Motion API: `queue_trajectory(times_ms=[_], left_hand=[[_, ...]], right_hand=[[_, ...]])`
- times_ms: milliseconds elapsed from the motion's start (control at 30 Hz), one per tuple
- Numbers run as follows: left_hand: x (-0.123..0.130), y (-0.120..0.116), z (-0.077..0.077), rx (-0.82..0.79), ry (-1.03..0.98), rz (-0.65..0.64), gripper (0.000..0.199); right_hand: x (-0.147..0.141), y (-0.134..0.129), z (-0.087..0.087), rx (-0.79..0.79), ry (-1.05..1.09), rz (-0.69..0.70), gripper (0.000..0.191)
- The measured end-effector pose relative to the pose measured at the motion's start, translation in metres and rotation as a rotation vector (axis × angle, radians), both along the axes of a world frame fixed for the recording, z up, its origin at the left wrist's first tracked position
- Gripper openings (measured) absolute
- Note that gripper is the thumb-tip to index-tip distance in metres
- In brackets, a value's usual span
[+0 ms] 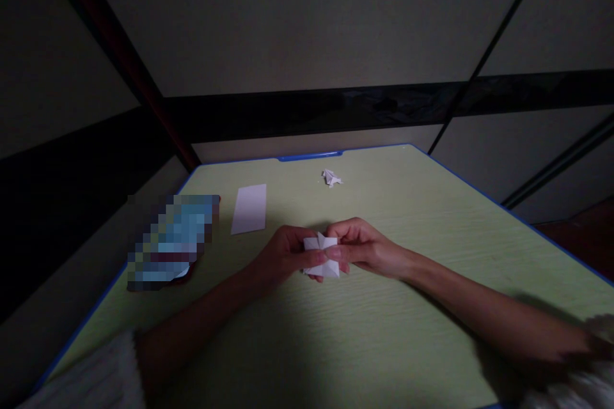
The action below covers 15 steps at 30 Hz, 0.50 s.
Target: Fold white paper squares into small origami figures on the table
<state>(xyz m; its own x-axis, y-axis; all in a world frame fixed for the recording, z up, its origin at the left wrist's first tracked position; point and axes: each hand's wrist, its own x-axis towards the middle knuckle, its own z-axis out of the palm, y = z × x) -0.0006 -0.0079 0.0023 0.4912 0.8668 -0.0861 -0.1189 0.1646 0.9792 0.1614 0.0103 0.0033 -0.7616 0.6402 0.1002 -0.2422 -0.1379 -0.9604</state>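
Observation:
A small folded piece of white paper (pixel 329 268) is held between both hands above the middle of the table. My left hand (pixel 288 252) grips its left side, thumb across the front and fingers behind. On the right side, my right hand (pixel 367 246) pinches it, with the thumb on the face near the centre. Creases run across the paper, and a pointed flap sticks up at its top edge. The fingers hide part of its back and edges.
A folded white paper figure (pixel 330 177) lies toward the far edge of the green table (pixel 384 332). Left of my hands lies a flat white paper sheet (pixel 249 209). A pixelated flat item (pixel 175 243) rests at the left edge. Pale panels (pixel 311 19) rise behind the table.

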Motion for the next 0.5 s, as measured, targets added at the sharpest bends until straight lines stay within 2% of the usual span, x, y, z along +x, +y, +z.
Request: queue_trajectory(times_ms=[200, 367, 500], left_hand=[[-0.0031, -0.0029, 0.0079, -0.02, 0.019, -0.12, 0.019], [-0.0015, -0.0021, 0.0061, -0.006, -0.015, -0.091, 0.021], [0.002, -0.0023, 0.0059, -0.025, 0.061, -0.072, 0.022]], right_hand=[[0.0004, -0.0037, -0.0003, -0.023, 0.05, 0.076, 0.019], [-0.0005, -0.0032, 0.0003, -0.036, 0.024, 0.032, 0.024], [-0.0031, -0.0044, 0.0028, 0.059, -0.112, -0.039, 0.032]])
